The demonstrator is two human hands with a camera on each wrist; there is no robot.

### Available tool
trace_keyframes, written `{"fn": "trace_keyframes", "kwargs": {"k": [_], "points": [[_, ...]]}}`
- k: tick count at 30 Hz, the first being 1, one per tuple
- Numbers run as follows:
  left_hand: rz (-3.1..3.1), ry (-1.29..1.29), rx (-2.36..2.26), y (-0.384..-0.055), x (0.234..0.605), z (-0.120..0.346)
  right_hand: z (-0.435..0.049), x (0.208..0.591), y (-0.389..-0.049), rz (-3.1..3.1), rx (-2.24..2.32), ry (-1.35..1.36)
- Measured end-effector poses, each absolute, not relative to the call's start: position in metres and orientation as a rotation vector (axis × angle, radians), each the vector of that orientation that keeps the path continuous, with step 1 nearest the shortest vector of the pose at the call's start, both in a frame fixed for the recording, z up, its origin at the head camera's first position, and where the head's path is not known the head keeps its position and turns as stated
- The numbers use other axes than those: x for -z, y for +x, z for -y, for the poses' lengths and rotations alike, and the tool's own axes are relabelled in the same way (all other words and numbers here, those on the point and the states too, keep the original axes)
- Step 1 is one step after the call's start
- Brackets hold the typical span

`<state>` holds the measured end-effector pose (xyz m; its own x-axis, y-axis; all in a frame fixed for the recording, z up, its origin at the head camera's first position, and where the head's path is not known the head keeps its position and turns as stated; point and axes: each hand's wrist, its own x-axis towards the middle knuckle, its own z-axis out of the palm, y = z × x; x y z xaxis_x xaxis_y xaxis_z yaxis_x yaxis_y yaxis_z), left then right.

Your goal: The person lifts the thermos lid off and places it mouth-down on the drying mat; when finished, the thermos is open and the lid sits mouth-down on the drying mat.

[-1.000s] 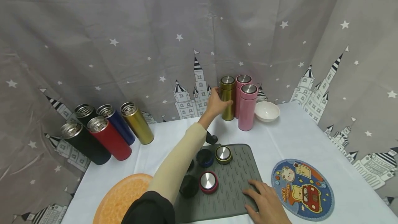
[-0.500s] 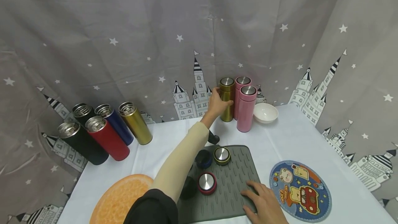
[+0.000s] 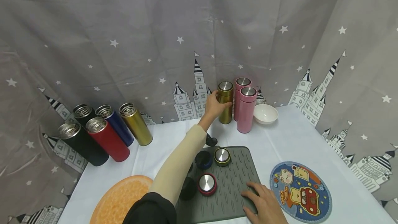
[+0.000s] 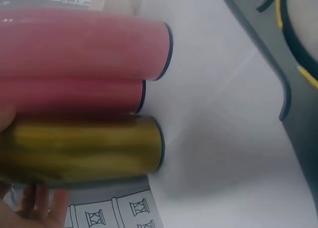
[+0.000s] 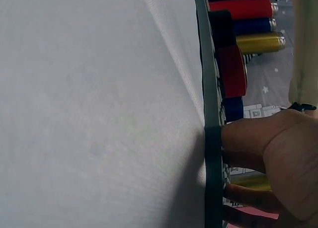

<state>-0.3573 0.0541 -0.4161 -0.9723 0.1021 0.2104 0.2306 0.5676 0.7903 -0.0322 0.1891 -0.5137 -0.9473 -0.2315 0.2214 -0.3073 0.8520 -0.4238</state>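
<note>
Grey curtain (image 3: 143,27) hangs behind us, printed with stars and castles, and a white cloth (image 3: 264,144) covers the table. At the back stands the gold bottle (image 3: 226,96), upright with a steel top, just beside the rear pink bottle (image 3: 237,104); the front pink bottle (image 3: 245,115) and a bowl (image 3: 265,115) are near. Our left hand (image 3: 214,106) grips the gold bottle around its body, thumb on the near side, fingers (image 4: 39,203) wrapped round the other; we cannot tell whether the base is off the cloth. Our right hand (image 3: 264,203) rests at the right edge of the mat (image 3: 236,182), fingers spread, holding nothing that we can see. On the mat sit a gold lid (image 3: 222,155) and a red lid (image 3: 207,183).

We judge the bottle to be rigid metal, fairly weighty and smooth enough to slip in dry fingers. Tall and narrow, it would probably tip if nudged high. The best hold, we think, is round mid-body, below the lid seam.
</note>
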Motion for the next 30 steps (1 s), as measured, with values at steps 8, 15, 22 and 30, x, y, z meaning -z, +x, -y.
{"fn": "trace_keyframes", "kwargs": {"k": [8, 15, 22, 30], "points": [[2.583, -0.336, 1.421, -0.353, 0.425, -0.051, -0.188, 0.517, -0.034, 2.832, -0.670, 0.440], [2.517, -0.478, 1.443, -0.342, 0.427, -0.041, -0.189, 0.517, -0.033, 2.859, -0.702, 0.441], [2.409, -0.618, 1.480, -0.320, 0.413, -0.029, -0.191, 0.518, -0.032, 2.814, -0.691, 0.465], [2.273, -0.734, 1.529, -0.289, 0.391, -0.007, -0.191, 0.522, -0.033, 2.773, -0.664, 0.478]]}}
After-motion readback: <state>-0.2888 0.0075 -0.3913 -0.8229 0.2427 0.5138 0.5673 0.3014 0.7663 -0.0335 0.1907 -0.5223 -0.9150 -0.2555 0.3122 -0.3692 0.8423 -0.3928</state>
